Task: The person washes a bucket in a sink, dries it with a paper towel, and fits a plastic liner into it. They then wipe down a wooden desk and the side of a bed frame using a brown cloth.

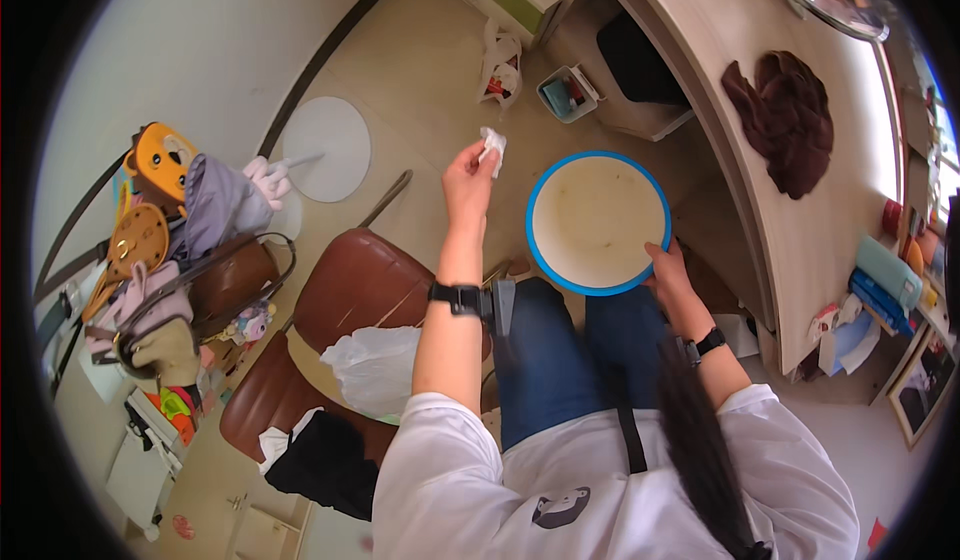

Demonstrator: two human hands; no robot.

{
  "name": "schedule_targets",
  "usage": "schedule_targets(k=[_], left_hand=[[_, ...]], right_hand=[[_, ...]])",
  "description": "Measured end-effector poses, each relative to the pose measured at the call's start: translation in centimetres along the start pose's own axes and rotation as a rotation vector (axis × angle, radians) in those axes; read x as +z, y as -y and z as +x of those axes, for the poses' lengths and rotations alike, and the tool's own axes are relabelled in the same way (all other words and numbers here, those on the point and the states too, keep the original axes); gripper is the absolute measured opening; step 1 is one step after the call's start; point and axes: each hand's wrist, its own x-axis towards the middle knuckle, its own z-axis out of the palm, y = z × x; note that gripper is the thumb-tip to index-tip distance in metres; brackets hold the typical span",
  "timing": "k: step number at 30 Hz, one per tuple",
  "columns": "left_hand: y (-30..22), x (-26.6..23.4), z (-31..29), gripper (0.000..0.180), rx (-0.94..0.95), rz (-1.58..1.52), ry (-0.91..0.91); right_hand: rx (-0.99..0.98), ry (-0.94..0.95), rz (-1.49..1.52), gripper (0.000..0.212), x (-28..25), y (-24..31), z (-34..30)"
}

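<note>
My left hand (470, 180) is raised in front of me, its fingers closed on a crumpled white tissue (493, 148). Off to the right, my right hand (671, 270) grips the lower right edge of a round, blue-rimmed white basin (597, 215). The basin is held over my knees, with its pale inside facing up. A few dark specks show on that inside surface. Part of the right hand is hidden behind the rim. The tissue is apart from the basin, up and to its left.
A brown chair (360, 285) with a white plastic bag (375, 368) and black cloth (325, 460) stands at left. Bags (235, 275) hang beyond it. Ahead are a small bin (568, 95) and a plastic bag (500, 65). The desk (740, 160) at right bears dark brown cloth (785, 120).
</note>
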Motion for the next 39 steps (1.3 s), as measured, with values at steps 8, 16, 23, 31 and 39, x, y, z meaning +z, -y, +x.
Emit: schedule_targets(k=[8, 16, 23, 31, 39], left_hand=[[7.1, 5.0, 19.5, 0.043, 0.022, 0.459, -0.058], [10.1, 6.2, 23.6, 0.054, 0.009, 0.490, -0.116], [11.3, -2.5, 12.4, 0.039, -0.072, 0.295, -0.036], [12.8, -12.6, -3.5, 0.036, -0.179, 0.139, -0.257], [18.5, -9.9, -1.6, 0.075, -0.210, 0.184, -0.219]], right_hand=[[0.137, -0.013, -0.028, 0.058, 1.3, 2.1, 5.8], [0.146, 0.034, -0.035, 0.060, 3.0, 3.1, 7.4], [0.131, 0.092, -0.102, 0.057, 6.5, 4.8, 8.2], [-0.003, 0.136, -0.270, 0.057, 11.4, 3.7, 8.8], [-0.200, 0.410, -0.374, 0.057, 19.5, -2.8, 21.5]])
